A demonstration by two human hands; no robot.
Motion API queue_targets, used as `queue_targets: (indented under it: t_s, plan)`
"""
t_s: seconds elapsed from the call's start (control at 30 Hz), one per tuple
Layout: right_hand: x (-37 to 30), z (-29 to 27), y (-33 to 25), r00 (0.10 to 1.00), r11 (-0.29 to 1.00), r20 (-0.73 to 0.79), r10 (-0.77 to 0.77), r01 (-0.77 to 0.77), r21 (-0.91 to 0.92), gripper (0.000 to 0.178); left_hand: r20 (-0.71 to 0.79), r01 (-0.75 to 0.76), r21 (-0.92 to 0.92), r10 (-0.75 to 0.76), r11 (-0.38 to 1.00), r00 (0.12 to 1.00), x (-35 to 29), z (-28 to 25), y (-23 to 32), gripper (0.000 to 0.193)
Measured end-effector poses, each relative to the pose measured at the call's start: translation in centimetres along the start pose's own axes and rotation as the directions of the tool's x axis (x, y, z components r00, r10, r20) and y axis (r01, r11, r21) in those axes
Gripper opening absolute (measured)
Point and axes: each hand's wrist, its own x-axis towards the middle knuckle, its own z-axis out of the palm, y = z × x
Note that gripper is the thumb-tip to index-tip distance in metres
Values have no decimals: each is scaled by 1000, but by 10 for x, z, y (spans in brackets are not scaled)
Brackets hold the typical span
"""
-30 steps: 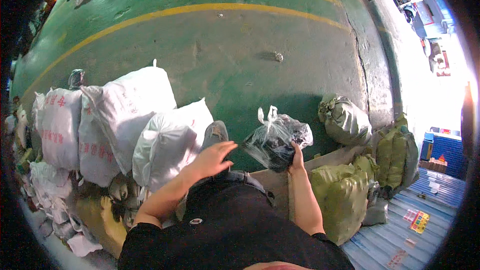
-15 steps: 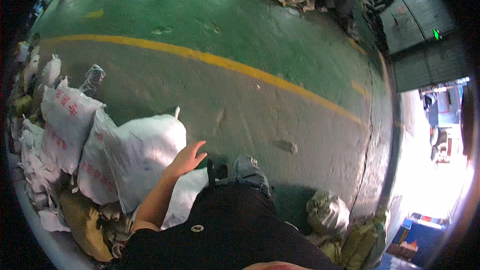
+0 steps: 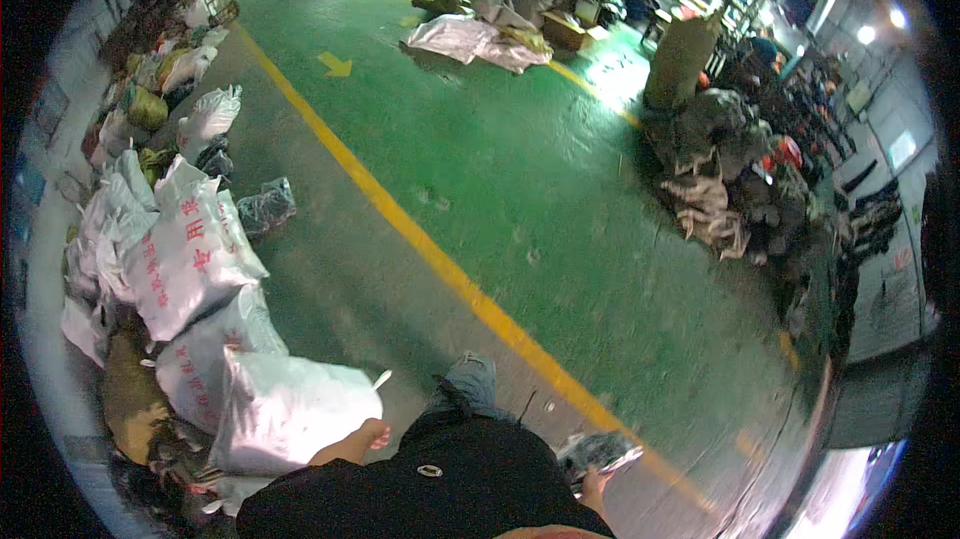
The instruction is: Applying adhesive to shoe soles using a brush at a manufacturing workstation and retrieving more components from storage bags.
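Plastic bag (image 3: 592, 450), see-through with dark contents, sits at 12 o'clock from the right hand (image 3: 595, 483), touching it. That hand's bent fingers have hold of the near side; their tips are hidden. The left hand (image 3: 375, 433), at 10 o'clock from the right, hangs loosely half-curled and empty, a white sack (image 3: 290, 409) at its 9 o'clock.
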Motion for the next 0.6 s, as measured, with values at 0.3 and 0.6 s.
queue_targets:
  t_s: [0.3, 0.6]
  plan:
    - [319, 175, -386, 840, 818, 15, -542, 532, -219, 110, -89, -276, 399, 336, 875, 938, 82, 82, 476, 33]
    - [372, 410, -510, 927, 911, 208, -313, 355, -210, 137, 0, -930, 153, 941, 333, 337, 46, 135, 1109, 40]
